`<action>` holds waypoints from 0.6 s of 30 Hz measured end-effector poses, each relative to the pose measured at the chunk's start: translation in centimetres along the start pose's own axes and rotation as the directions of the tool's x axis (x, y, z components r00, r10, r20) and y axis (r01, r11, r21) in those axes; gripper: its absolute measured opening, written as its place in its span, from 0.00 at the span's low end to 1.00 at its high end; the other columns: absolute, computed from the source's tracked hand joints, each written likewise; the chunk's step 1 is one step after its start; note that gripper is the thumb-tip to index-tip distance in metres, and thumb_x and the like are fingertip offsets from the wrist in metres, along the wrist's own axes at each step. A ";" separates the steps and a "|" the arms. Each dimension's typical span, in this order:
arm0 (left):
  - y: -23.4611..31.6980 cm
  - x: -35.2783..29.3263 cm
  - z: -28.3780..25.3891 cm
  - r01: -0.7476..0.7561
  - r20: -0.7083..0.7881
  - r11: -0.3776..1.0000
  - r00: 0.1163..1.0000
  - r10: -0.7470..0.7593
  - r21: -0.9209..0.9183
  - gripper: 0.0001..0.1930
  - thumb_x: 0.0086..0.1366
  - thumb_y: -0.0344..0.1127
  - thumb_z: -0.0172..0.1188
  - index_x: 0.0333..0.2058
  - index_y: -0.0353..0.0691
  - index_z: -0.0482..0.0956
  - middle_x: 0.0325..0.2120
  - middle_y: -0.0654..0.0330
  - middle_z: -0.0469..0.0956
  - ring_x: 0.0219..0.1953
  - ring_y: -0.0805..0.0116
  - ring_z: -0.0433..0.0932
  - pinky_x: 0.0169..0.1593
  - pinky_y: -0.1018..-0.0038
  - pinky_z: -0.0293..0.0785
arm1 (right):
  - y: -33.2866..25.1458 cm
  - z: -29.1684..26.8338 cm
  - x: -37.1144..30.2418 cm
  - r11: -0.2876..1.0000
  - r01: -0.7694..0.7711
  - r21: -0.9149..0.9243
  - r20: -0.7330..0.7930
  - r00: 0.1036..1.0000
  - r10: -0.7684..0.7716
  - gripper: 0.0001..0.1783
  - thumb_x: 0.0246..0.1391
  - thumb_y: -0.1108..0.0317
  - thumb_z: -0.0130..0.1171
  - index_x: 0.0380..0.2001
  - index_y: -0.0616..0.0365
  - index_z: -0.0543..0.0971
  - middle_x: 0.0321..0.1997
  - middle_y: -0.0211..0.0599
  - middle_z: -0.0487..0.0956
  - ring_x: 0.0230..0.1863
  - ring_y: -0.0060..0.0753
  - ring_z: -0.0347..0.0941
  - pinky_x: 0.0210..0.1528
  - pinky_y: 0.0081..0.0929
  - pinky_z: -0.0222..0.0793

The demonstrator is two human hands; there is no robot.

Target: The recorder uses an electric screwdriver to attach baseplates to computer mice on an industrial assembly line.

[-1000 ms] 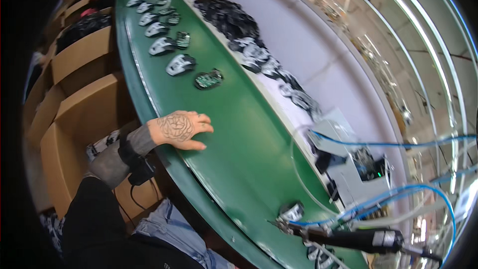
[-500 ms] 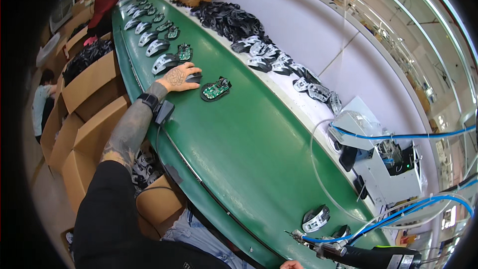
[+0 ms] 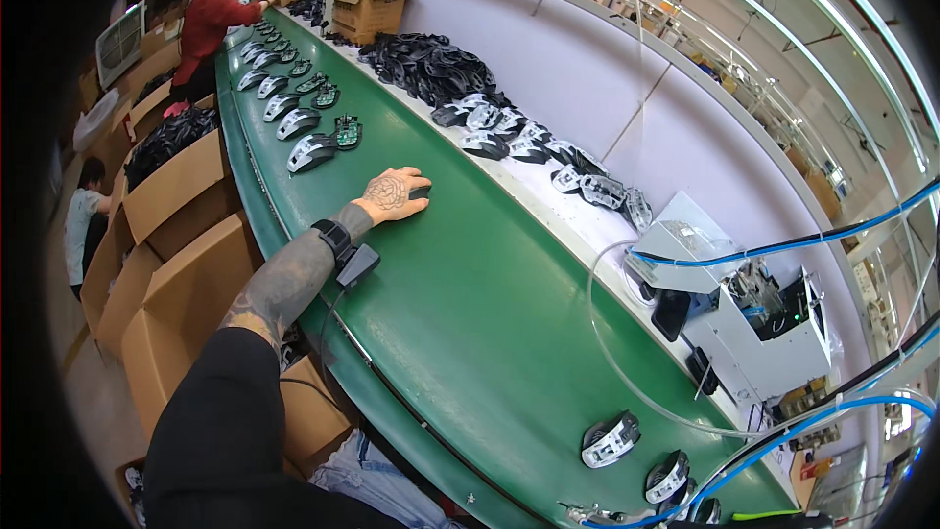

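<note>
My left hand point(image 3: 394, 193) reaches forward over the green work surface point(image 3: 460, 304). Its fingers curl over a dark computer mouse part point(image 3: 419, 193), mostly hidden under the palm and fingertips. Beyond the hand, a silver-and-black mouse shell point(image 3: 311, 153) lies beside a mouse base with a green circuit board point(image 3: 347, 132). Several more such pairs run in a row toward the far left. My right hand is out of the picture.
Silver-and-black shells point(image 3: 599, 193) and a black pile of parts point(image 3: 431, 67) line the white ledge. A white machine point(image 3: 759, 333) with blue hoses stands at right. Mouse shells point(image 3: 611, 439) lie near right. Cardboard boxes point(image 3: 186, 284) flank the left; a person in red point(image 3: 208, 29) works far off.
My left hand has shifted right, away from the row of shells. The separate circuit-board base beside it no longer shows. My right fingertips and the black powered tool's body have left the lower edge.
</note>
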State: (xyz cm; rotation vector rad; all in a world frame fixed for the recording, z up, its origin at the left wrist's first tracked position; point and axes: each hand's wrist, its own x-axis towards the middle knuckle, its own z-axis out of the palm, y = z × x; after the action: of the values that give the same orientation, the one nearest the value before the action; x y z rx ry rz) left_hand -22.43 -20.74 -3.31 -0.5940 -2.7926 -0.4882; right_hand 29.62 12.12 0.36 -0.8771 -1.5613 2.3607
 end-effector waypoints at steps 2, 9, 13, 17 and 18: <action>-0.1 0.0 0.9 0.049 0.048 0.998 0.998 -0.050 0.029 0.23 0.55 0.49 0.55 0.49 0.49 0.72 0.53 0.54 0.65 0.52 0.54 0.67 0.55 0.64 0.64 | -0.1 0.1 -0.2 0.997 0.031 0.076 -0.007 1.000 -0.030 0.04 0.55 0.75 0.50 0.27 0.56 0.69 0.11 0.22 0.57 0.09 0.18 0.52 0.13 0.16 0.49; 1.0 1.2 0.1 -0.053 -0.041 0.991 0.997 0.059 0.126 0.22 0.56 0.51 0.54 0.48 0.49 0.72 0.49 0.53 0.68 0.46 0.51 0.69 0.51 0.62 0.66 | -1.4 0.9 -1.2 0.996 0.022 0.086 -0.327 0.945 0.007 0.03 0.53 0.72 0.52 0.28 0.55 0.69 0.12 0.21 0.59 0.11 0.18 0.54 0.14 0.18 0.50; -3.3 0.0 -0.2 -0.110 -0.323 0.991 0.943 0.080 -0.077 0.26 0.53 0.53 0.56 0.45 0.41 0.73 0.47 0.41 0.68 0.52 0.47 0.65 0.57 0.59 0.61 | 0.2 -0.2 1.6 0.939 0.111 -0.326 -0.301 0.929 -0.214 0.07 0.53 0.71 0.54 0.23 0.56 0.70 0.14 0.23 0.65 0.14 0.13 0.58 0.15 0.13 0.52; -10.8 -3.2 -5.0 0.453 -0.499 0.826 0.830 -0.252 0.337 0.33 0.49 0.53 0.61 0.53 0.47 0.67 0.54 0.45 0.59 0.57 0.48 0.58 0.60 0.60 0.54 | 3.4 -5.6 0.5 0.826 0.355 -0.438 -0.295 0.811 -0.505 0.06 0.54 0.73 0.56 0.24 0.57 0.70 0.15 0.25 0.68 0.14 0.13 0.58 0.15 0.14 0.53; -12.8 -4.0 -5.2 0.457 -0.415 0.839 0.852 -0.318 0.294 0.34 0.48 0.53 0.61 0.54 0.49 0.65 0.54 0.45 0.59 0.58 0.48 0.57 0.60 0.60 0.54 | 3.0 -4.6 0.0 0.808 0.369 -0.459 -0.329 0.775 -0.540 0.07 0.53 0.72 0.56 0.24 0.58 0.70 0.16 0.27 0.68 0.14 0.13 0.58 0.15 0.14 0.53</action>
State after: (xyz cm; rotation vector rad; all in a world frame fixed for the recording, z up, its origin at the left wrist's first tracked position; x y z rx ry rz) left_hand -23.51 -35.07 -3.18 0.1565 -2.5456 -0.0861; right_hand 32.74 14.39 -3.55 -0.8859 -1.7828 1.4164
